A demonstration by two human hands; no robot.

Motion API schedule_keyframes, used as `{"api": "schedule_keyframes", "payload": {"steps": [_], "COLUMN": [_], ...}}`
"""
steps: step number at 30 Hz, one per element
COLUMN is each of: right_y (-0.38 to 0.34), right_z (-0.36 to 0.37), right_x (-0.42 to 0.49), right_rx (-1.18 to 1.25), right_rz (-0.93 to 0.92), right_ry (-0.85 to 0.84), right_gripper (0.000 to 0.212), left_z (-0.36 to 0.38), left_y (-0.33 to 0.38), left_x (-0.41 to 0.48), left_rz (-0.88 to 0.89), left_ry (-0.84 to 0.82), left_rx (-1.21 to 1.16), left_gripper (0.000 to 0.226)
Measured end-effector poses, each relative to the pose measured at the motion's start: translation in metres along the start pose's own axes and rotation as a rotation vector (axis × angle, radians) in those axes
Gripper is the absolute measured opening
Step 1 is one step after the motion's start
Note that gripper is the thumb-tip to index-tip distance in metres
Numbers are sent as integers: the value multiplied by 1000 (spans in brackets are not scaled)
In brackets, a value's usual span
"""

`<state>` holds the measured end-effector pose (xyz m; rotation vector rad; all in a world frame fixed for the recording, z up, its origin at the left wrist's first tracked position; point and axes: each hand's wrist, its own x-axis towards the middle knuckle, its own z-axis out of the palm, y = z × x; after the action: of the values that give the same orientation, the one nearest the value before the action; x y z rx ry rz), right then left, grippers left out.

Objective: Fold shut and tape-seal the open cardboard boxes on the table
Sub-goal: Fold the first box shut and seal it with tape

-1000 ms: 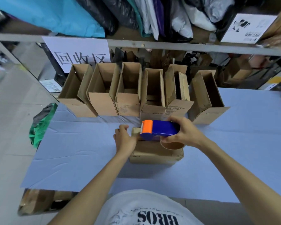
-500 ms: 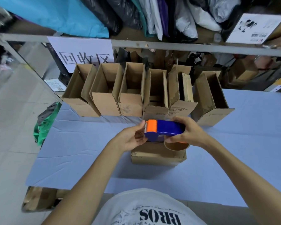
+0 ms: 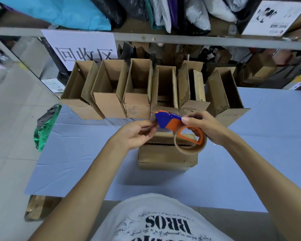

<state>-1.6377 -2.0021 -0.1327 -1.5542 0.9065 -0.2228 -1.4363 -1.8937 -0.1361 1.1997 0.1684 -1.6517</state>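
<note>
Nearest me, low in the centre of the frame, the folded cardboard box (image 3: pixel 165 158) sits on the blue table cover (image 3: pixel 80 153), with a dark slit along its top seam. Over it I hold the tape dispenser (image 3: pixel 169 121). My right hand (image 3: pixel 204 127) curls round its orange body by the brown tape roll (image 3: pixel 189 149), thumb on top. My left hand (image 3: pixel 135 135) pinches at its blue nose. I cannot tell whether the roll touches the box. Beyond, across mid-frame, six open boxes (image 3: pixel 109 105) stand in a row, and a white sign (image 3: pixel 83 47) hangs at upper left.
</note>
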Motion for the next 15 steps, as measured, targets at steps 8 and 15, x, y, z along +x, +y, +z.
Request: {"api": "schedule_keyframes", "payload": {"steps": [8, 15], "right_y": [-10, -23], "right_z": [-4, -3], "right_x": [-8, -12], "right_rx": [-119, -705], "right_rz": [32, -11], "right_ry": [-78, -99], "right_gripper": [46, 58], "left_z": [3, 5], "left_y": [6, -2], "left_x": [-9, -7], "left_rz": [-1, 150], "left_ry": [-7, -2], "left_rx": [97, 489], "left_gripper": [11, 18]}}
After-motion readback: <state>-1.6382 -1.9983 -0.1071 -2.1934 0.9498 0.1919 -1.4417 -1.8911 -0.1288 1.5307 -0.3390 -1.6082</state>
